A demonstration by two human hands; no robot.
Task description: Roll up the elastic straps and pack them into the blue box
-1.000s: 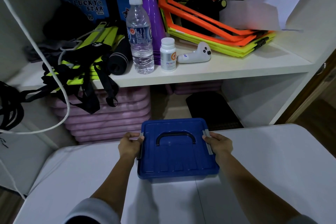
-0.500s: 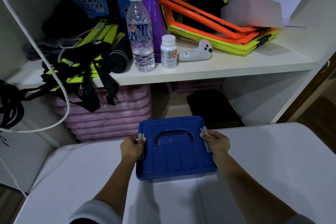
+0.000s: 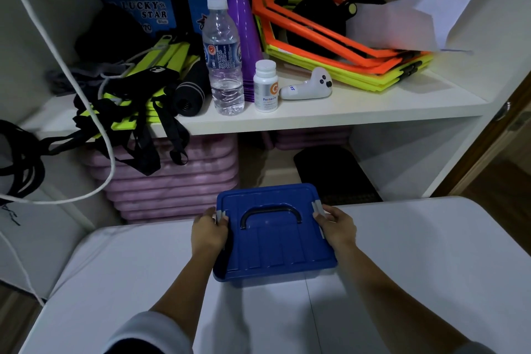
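A blue box (image 3: 273, 250) with its lid on and a black carry handle sits at the far edge of the white table (image 3: 416, 267). My left hand (image 3: 208, 234) grips its left side at the grey latch. My right hand (image 3: 334, 225) grips the right side at the other grey latch. Black elastic straps (image 3: 143, 135) tangled with yellow-green bands hang off the left end of the shelf above. More black straps (image 3: 20, 161) hang at the far left edge of the view.
The white shelf (image 3: 316, 118) carries a water bottle (image 3: 224, 57), a white pill bottle (image 3: 265, 86), a white handheld device (image 3: 310, 86), purple cones, orange and yellow frames (image 3: 344, 46) and blue cartons. Pink mats (image 3: 178, 181) are stacked below. A white cord (image 3: 94, 129) loops at left.
The box and both hands have slid a little farther away from me toward the table's far edge. Both hands keep their hold on the latches.
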